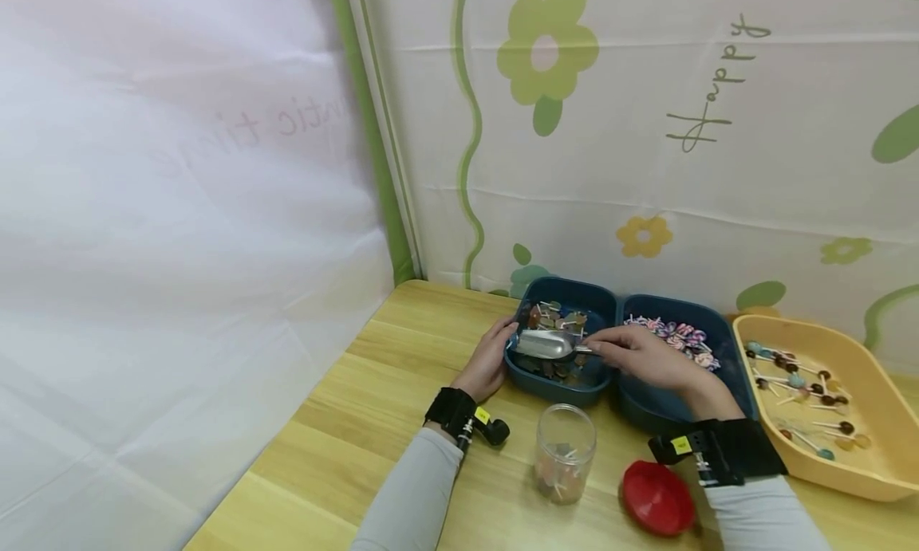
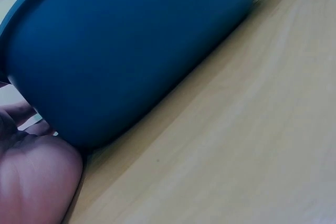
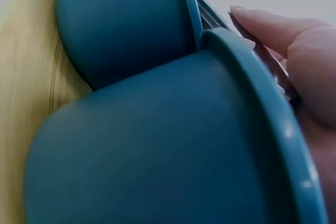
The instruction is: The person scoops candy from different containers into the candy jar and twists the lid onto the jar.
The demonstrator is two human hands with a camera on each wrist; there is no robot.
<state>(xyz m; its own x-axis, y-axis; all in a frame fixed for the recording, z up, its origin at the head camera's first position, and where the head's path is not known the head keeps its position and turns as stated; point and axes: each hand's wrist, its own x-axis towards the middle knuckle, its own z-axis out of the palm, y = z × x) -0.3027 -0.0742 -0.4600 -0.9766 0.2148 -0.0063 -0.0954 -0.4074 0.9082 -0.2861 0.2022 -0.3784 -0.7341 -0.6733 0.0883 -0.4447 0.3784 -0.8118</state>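
Note:
In the head view my right hand (image 1: pixel 649 358) grips the handle of a metal scoop (image 1: pixel 547 344), its bowl lying over the left blue bin (image 1: pixel 556 390). Inside that bin are brownish wrapped lollipops (image 1: pixel 549 318) with white sticks. The scoop hides part of them, and whether its bowl carries any cannot be told. My left hand (image 1: pixel 490 361) holds the bin's left side near the rim. From the left wrist, the palm (image 2: pixel 39 182) shows beside the bin's outer wall (image 2: pixel 126 51). The right wrist view shows fingers and thumb (image 3: pixel 283 30) around the scoop handle (image 3: pixel 268 59).
A second blue bin (image 1: pixel 649 403) holds pink and purple wrapped lollipops (image 1: pixel 678 340). Right of it, a yellow bin (image 1: pixel 879 423) contains round lollipops (image 1: pixel 797 382). In front stand a clear jar (image 1: pixel 565 455) with a few wrapped sweets and a red lid (image 1: pixel 656 497). A printed curtain (image 1: pixel 574 176) hangs behind.

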